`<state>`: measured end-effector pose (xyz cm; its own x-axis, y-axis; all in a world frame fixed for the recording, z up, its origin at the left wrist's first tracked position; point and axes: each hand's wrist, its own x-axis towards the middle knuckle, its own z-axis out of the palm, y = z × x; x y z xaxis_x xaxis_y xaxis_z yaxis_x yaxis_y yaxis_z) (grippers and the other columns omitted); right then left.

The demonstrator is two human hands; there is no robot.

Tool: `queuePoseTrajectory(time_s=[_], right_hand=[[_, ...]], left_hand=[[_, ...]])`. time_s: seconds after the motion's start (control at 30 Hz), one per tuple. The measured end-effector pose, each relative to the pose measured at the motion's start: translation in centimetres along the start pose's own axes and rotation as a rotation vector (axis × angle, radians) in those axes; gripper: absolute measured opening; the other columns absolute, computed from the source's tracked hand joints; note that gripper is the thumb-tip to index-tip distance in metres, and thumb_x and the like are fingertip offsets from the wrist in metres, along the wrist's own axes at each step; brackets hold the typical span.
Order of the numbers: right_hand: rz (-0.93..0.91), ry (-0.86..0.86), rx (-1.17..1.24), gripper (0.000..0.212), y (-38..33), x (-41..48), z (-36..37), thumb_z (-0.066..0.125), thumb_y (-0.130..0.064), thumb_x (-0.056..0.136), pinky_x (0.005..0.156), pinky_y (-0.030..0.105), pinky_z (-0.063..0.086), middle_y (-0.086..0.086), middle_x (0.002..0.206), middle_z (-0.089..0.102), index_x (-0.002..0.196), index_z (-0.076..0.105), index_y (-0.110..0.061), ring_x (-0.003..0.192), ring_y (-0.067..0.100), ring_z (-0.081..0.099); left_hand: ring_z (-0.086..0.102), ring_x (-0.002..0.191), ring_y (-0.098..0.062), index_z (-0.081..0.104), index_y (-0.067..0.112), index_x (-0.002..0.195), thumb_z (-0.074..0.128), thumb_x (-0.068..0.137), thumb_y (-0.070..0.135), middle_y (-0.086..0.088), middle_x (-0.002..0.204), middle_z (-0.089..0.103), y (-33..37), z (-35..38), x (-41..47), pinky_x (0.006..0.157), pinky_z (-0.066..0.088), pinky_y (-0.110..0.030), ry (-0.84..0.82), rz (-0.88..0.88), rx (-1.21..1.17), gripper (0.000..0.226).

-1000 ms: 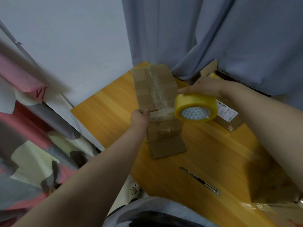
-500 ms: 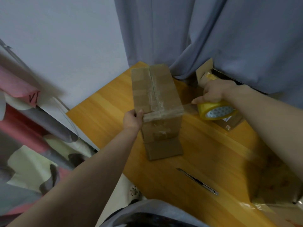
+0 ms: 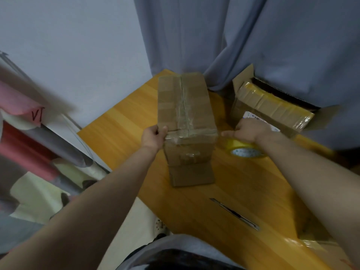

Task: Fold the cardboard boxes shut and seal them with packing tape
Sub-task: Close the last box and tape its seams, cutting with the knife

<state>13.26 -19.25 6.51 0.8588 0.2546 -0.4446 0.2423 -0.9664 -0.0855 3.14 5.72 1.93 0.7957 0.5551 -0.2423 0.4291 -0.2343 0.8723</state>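
A tall brown cardboard box point(image 3: 185, 112) stands on the wooden table point(image 3: 124, 131), its top flaps folded shut and crossed by clear tape. A bottom flap lies out flat toward me. My left hand point(image 3: 153, 138) grips the box's near left top corner, thumb pressing the tape end down. My right hand point(image 3: 248, 130) holds a yellow tape roll point(image 3: 242, 150) low beside the box's right side, close to the table. A strip of tape runs from the roll across the box's near top edge.
A second cardboard box point(image 3: 272, 106) with open flaps and a white label sits at the back right, against the grey curtain. A utility knife point(image 3: 234, 214) lies on the table near me. Another box corner point(image 3: 315, 246) shows at the bottom right. Bedding lies left of the table.
My right hand has pulled the tape roll from the box's near top edge rightward and down beside the box, drawing tape across it. My left hand stayed on the corner.
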Motion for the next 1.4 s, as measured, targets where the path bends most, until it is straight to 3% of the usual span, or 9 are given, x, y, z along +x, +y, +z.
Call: queuePoseTrajectory(time_s=[0.13,0.3,0.47,0.7,0.83,1.03,1.13,1.23,1.4], right_hand=[[-0.015,-0.026,0.200,0.060,-3.1,-1.4,2.9,0.041,-0.074,0.083,0.061,0.031,0.038,0.001,0.075,0.052,0.072,0.053,-0.016,0.071,0.017,0.051],[-0.036,-0.048,0.450,0.061,-6.9,-2.0,6.4,0.041,-0.070,0.086,0.053,0.030,0.034,0.002,0.070,0.053,0.067,0.053,-0.013,0.065,0.018,0.053],[-0.006,-0.014,0.458,0.070,-6.9,-1.7,7.1,0.039,-0.070,0.087,0.075,0.035,0.049,0.008,0.097,0.066,0.098,0.067,-0.007,0.086,0.024,0.062],[0.000,-0.063,0.643,0.055,-6.5,-1.4,7.8,0.042,-0.059,0.092,0.060,0.028,0.036,0.002,0.077,0.056,0.076,0.060,-0.010,0.068,0.016,0.051],[0.004,-0.246,1.097,0.050,-5.3,-2.5,9.5,0.052,-0.053,0.090,0.083,0.027,0.042,-0.001,0.117,0.058,0.119,0.059,-0.014,0.096,0.014,0.055],[-0.087,-0.083,0.782,0.041,-6.3,-2.1,8.9,0.039,-0.041,0.099,0.056,0.026,0.037,0.001,0.074,0.055,0.076,0.057,-0.013,0.076,0.019,0.054],[-0.073,-0.152,0.780,0.046,-6.1,-1.5,8.9,0.039,-0.050,0.097,0.078,0.028,0.044,0.008,0.108,0.063,0.104,0.064,-0.012,0.101,0.025,0.058],[0.076,-0.176,1.038,0.070,-4.6,-2.0,9.8,0.035,-0.065,0.091,0.109,0.038,0.031,0.009,0.145,0.043,0.142,0.042,-0.016,0.132,0.028,0.041],[0.194,-0.104,0.817,0.033,0.5,-4.7,14.4,0.040,-0.033,0.100,0.088,0.032,0.040,0.011,0.126,0.056,0.118,0.057,-0.010,0.117,0.031,0.052]], left_hand=[[0.061,0.108,-0.031,0.064,-0.002,0.113,0.054,0.096,0.024,-0.022,0.116,0.065,0.5,-3.0,2.1,0.089,0.047,-0.045,0.007,0.092,0.208,0.033],[0.040,0.131,-0.031,0.050,0.017,0.132,0.047,0.095,0.023,-0.012,0.141,0.046,2.1,-2.6,0.4,0.106,0.031,-0.039,0.135,0.413,0.989,0.038],[-0.008,0.147,-0.024,-0.003,0.002,0.150,0.007,0.098,0.054,-0.014,0.159,-0.005,1.5,2.6,-2.4,0.119,-0.008,-0.036,-0.059,0.285,1.071,0.075],[-0.004,0.147,-0.024,-0.002,0.001,0.150,0.018,0.100,0.049,-0.017,0.159,-0.002,2.0,4.3,-3.4,0.116,-0.011,-0.034,-0.190,0.527,1.181,0.071],[-0.004,0.147,-0.023,-0.003,0.001,0.150,0.021,0.102,0.044,-0.016,0.159,-0.002,2.1,3.3,-2.9,0.116,-0.010,-0.032,-0.233,0.533,1.178,0.069],[-0.004,0.147,-0.023,-0.004,0.001,0.150,0.025,0.101,0.040,-0.015,0.159,-0.003,2.7,3.7,-3.4,0.117,-0.008,-0.034,-0.228,0.469,1.190,0.068],[-0.006,0.147,-0.025,-0.006,0.002,0.150,0.026,0.101,0.039,-0.015,0.159,-0.007,3.0,4.4,-3.5,0.117,-0.006,-0.037,-0.212,0.409,1.219,0.069],[-0.005,0.147,-0.025,-0.005,0.002,0.150,0.029,0.101,0.041,-0.014,0.159,-0.006,3.0,4.6,-3.5,0.118,-0.005,-0.038,-0.213,0.402,1.208,0.071],[-0.004,0.147,-0.025,-0.003,0.002,0.150,0.022,0.102,0.033,-0.014,0.159,-0.003,2.7,4.6,-3.2,0.120,-0.002,-0.039,-0.210,0.423,1.177,0.062]])
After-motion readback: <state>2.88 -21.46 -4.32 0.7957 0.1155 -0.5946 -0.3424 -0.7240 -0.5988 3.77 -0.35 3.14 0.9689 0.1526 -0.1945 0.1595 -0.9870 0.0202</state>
